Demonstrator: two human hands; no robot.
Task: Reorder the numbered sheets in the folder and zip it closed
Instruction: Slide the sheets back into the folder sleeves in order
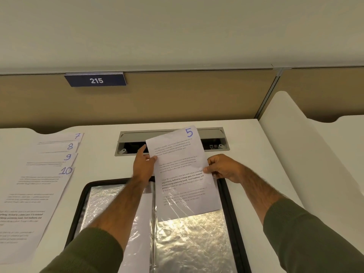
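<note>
A black zip folder [226,203] lies open on the white desk, its clear plastic sleeves [193,243] shining. The sheet numbered 5 [177,160] stands half out of the top of the right-hand sleeve, tilted slightly. My left hand [142,164] pinches its left edge, thumb on the front. My right hand [221,167] pinches its right edge near the folder's top rim. Sheets numbered 7, 8, 9 and 10 [49,170] lie fanned out on the desk at the left, the 10 sheet on top and nearest.
A grey cable hatch [171,134] stands open in the desk just behind the sheet. A beige partition with a blue "215" sign [96,80] closes the back. A white divider [295,144] rises at the right.
</note>
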